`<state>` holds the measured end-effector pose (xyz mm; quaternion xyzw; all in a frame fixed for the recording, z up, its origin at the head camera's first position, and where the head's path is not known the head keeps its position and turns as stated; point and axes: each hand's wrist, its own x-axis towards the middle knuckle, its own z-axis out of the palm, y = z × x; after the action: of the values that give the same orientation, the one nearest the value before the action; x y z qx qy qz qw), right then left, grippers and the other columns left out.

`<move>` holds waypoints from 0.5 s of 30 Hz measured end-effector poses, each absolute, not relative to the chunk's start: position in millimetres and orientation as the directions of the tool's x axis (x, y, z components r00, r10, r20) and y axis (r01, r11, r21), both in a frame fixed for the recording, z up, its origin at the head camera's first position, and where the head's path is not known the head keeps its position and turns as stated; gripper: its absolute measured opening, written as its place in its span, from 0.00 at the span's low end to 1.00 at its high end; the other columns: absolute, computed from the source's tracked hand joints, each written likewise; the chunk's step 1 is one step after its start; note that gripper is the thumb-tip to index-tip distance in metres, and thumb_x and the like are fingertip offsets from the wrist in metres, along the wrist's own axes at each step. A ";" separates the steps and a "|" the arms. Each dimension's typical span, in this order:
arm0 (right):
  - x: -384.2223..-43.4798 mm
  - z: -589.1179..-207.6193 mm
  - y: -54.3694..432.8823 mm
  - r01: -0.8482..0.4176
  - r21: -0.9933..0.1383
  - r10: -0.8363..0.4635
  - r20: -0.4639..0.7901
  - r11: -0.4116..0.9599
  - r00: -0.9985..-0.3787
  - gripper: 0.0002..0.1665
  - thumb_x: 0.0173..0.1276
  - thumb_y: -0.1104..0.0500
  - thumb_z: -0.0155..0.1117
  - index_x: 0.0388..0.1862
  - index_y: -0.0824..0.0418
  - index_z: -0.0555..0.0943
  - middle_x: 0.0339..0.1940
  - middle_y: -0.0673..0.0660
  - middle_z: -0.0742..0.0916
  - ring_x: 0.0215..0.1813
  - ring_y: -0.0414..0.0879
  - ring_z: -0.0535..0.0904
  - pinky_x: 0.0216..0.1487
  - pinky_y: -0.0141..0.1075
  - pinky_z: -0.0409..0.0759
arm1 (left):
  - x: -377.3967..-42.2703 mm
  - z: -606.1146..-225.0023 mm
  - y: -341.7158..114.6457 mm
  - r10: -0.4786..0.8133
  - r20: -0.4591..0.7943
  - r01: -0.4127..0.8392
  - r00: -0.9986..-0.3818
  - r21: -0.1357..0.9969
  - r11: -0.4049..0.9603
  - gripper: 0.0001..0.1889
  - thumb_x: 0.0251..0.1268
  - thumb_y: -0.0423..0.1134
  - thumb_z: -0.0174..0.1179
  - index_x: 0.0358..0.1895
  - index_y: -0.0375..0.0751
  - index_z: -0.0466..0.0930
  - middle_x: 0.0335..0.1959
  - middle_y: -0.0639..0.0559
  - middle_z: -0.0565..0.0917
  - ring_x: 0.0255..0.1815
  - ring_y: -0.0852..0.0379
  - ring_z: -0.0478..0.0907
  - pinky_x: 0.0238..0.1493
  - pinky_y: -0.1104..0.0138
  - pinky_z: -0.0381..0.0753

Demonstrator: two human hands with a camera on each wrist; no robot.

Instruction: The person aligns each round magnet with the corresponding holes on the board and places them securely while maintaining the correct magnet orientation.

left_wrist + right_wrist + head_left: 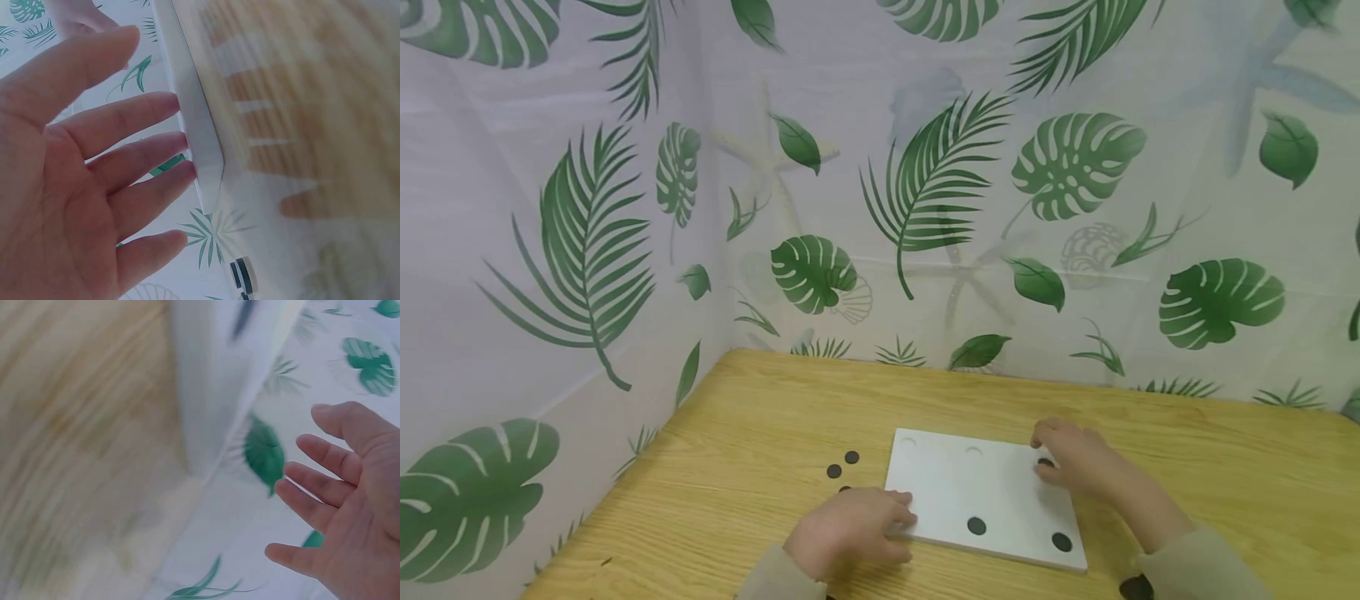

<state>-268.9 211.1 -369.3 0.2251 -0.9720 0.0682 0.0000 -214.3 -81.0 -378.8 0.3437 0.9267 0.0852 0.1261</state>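
A white rectangular board [947,487] lies on the wooden table, with black discs at its front middle [977,526], front right corner [1062,542] and back right [1045,462]. Two shallow round recesses show along its back edge. My left hand [859,527] is at the board's front left corner; in the left wrist view its spread fingers [150,147] touch or nearly touch the board's side. Over the back right disc hovers my right hand [1082,460], thumb and fingers apart. The right wrist view shows that hand [356,487] holding nothing, with loosely bent fingers.
Left of the board lie loose black discs [852,457], one partly hidden behind my left hand. A dark object [1137,587] shows beside my right sleeve, mostly cut off. Leaf-patterned sheeting [925,317] stands behind the table and along its left side.
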 end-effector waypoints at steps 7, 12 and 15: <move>-243.2 -352.7 208.0 -0.476 -0.233 -0.474 0.066 0.848 -0.878 0.12 0.54 0.58 0.65 0.36 0.62 0.77 0.36 0.54 0.79 0.40 0.50 0.74 0.42 0.46 0.74 | -214.8 -378.3 -79.9 0.665 -0.177 0.626 -0.726 0.230 0.745 0.19 0.54 0.49 0.59 0.50 0.48 0.78 0.56 0.56 0.72 0.58 0.63 0.66 0.55 0.71 0.66; -227.1 -349.5 213.5 -0.482 -0.280 -0.482 0.074 0.830 -0.873 0.15 0.55 0.57 0.65 0.39 0.62 0.77 0.42 0.57 0.79 0.46 0.55 0.74 0.47 0.49 0.72 | -214.1 -377.6 -79.4 0.666 -0.182 0.624 -0.724 0.239 0.744 0.19 0.54 0.49 0.59 0.50 0.48 0.78 0.56 0.56 0.72 0.58 0.63 0.66 0.55 0.71 0.66; -219.9 -349.6 216.0 -0.478 -0.302 -0.483 0.062 0.825 -0.873 0.16 0.55 0.56 0.65 0.40 0.62 0.78 0.46 0.60 0.79 0.50 0.58 0.73 0.49 0.51 0.71 | -214.2 -377.7 -79.4 0.657 -0.188 0.614 -0.730 0.244 0.751 0.20 0.54 0.49 0.59 0.50 0.48 0.78 0.57 0.56 0.71 0.58 0.63 0.65 0.55 0.70 0.66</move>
<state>-219.9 216.0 -349.6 0.2516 -0.9552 0.1557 -0.0083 -214.2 -79.4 -377.7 0.3431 0.9263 0.0827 0.1320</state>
